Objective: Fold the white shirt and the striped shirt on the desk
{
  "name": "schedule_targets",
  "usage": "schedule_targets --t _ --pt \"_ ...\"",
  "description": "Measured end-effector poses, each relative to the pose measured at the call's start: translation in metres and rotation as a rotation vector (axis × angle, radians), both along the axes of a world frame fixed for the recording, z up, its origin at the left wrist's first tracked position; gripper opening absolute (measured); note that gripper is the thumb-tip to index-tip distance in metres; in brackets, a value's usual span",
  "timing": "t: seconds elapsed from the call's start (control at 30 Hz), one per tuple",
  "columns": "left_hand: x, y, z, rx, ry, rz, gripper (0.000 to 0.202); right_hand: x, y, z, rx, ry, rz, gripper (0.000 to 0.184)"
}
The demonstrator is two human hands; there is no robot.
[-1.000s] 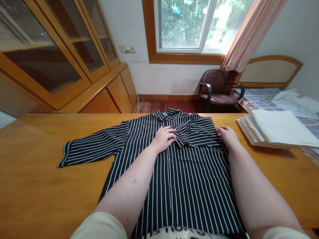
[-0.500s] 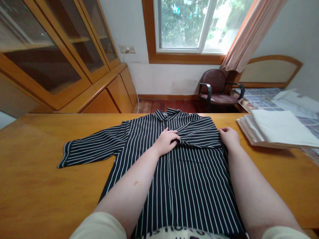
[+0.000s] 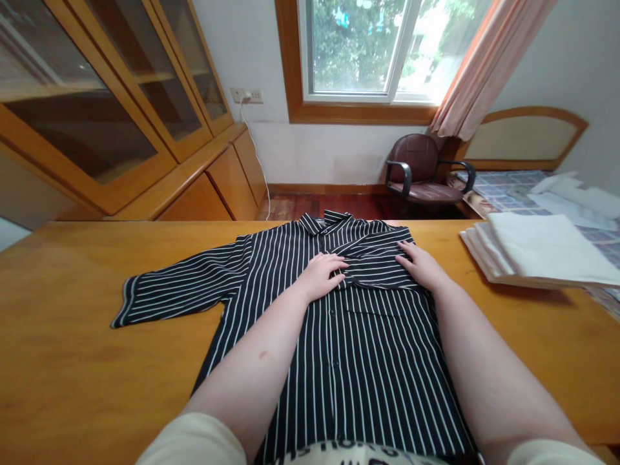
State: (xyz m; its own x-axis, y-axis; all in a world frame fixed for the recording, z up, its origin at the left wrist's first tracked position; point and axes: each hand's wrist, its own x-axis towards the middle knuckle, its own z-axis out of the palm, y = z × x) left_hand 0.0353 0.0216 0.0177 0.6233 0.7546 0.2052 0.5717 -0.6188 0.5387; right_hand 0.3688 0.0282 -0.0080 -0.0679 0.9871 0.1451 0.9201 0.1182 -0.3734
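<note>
Black, white-striped fabric shirt lies front up on the orange-brown wooden table. On the shirt: left hand, loosely spread, at mid-chest; right hand, spread flat, over the folded-in striped sleeve.

A maroon chair stands near a bright, wood-framed window.

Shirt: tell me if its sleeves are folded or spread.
One of each: one sleeve lies folded across the shirt under the right hand; the other sleeve reaches out over the table.
</note>
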Motion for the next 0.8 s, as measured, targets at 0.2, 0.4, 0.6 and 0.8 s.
schedule_targets --t 0.2,0.4,0.6,0.8 --pt "0.000 -0.002 0.000 -0.028 0.029 0.040 0.019 0.003 0.002 -0.009 -0.073 -0.114 -0.004 0.061" --pt "0.001 -0.002 0.002 -0.041 0.025 0.083 0.064 -0.008 -0.002 0.003 -0.106 -0.245 -0.038 0.063" --pt "0.001 0.000 -0.003 -0.068 0.221 0.045 0.076 -0.016 -0.008 0.006 -0.227 -0.330 -0.048 0.066" --pt "0.001 0.001 -0.003 -0.065 0.262 0.034 0.076 -0.016 -0.009 0.011 -0.263 -0.328 -0.076 0.068"
